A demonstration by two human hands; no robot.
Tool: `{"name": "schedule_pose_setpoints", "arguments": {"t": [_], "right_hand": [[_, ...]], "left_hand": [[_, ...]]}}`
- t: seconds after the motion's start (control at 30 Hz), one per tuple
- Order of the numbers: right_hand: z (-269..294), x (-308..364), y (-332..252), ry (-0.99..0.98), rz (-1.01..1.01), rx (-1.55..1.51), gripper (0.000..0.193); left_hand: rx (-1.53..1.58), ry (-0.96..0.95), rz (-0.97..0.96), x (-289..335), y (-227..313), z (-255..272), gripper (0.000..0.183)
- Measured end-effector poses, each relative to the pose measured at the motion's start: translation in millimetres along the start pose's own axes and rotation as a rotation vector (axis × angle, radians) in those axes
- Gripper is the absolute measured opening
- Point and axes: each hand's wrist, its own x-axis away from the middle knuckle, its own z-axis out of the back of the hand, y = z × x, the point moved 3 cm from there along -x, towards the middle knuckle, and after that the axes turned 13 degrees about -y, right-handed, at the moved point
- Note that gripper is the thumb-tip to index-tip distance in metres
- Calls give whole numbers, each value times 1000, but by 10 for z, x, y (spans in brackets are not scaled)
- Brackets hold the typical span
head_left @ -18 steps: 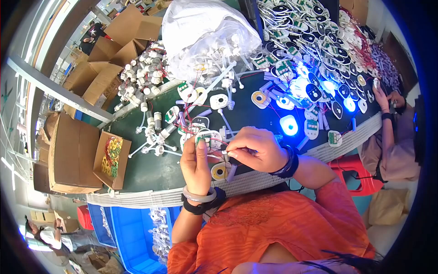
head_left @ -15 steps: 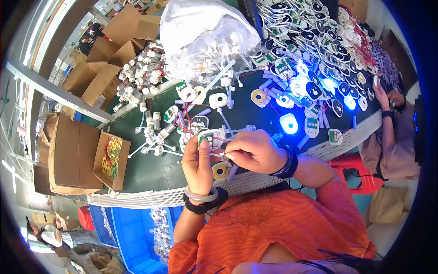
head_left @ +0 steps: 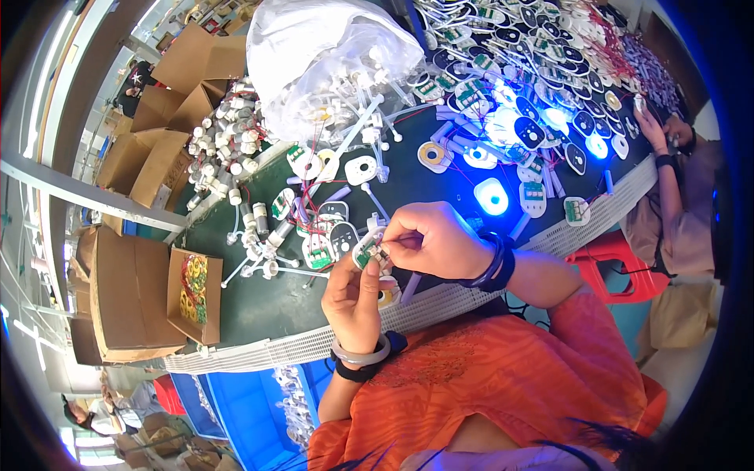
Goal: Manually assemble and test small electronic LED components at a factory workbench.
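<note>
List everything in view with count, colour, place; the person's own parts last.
held housing: 1, white with green board, in hands
loose housings: many, white and black, mostly upper right
lit pieces: several, blue, right of hands
bag: 1, white, table's far side
cylinders: many, white and grey, left
cardboard boxes: several, brown, left
wires: many, red, upper right
table: 1, green, centre
bins: at least 2, blue, below table
stool: at least 1, red, right
co-workers: at least 3, mixed clothing, right and left edges
top: 1, orange, lower centre
left grip: 1, bare, on held housing
right grip: 1, bare, at held housing
</note>
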Motion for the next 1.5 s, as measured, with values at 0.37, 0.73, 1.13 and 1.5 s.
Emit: {"name": "schedule_pose_setpoints", "arguments": {"t": [0.37,0.73,1.13,1.5], "right_hand": [[-4,-10,22,10,42,-55,8],[30,-34,47,-63,14,-65,9],[-6,-49,107,-25,42,16,7],[-23,0,113,-83,56,-105,5]], "left_hand": [[210,81,66,-21,-125,35,26],[194,85,37,21,-154,30,26],[72,107,59,20,-120,-65,28],[-11,160,43,28,-144,-94,29]]}}
